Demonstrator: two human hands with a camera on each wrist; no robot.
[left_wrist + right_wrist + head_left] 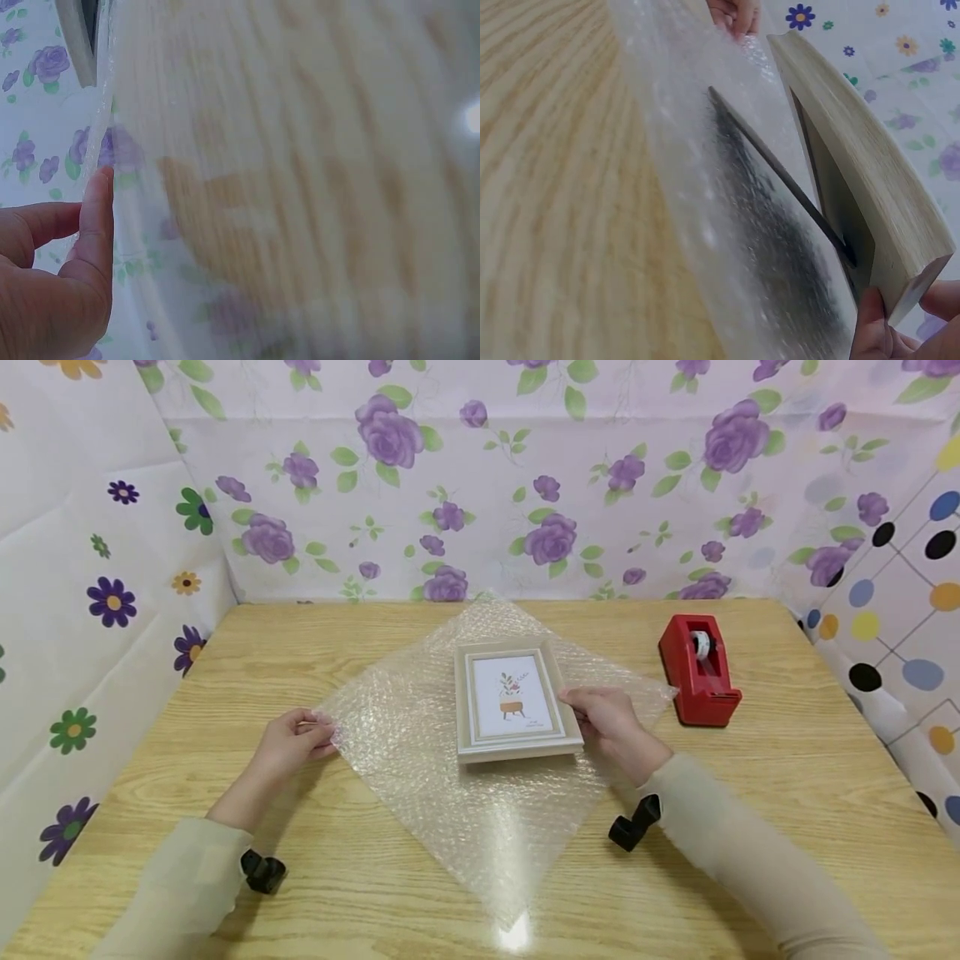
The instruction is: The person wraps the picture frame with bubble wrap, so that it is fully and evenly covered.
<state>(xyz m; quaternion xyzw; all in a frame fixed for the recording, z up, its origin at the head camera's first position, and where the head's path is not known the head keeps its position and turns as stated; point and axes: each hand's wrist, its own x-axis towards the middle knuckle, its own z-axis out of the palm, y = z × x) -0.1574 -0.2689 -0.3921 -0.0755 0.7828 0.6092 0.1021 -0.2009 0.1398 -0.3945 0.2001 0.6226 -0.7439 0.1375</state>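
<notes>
Plastic wrap [401, 739] pinched by the left hand [291, 742] is partly hidden beneath the frame [516, 697] the right hand [613, 728] grips.

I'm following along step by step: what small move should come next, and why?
Probably lower the picture frame onto the bubble wrap: the right hand grips its right side, and the right wrist view shows its back raised off the wrap. The left hand pinches the wrap's left corner, so a settled frame would likely be easier to cover.
</notes>
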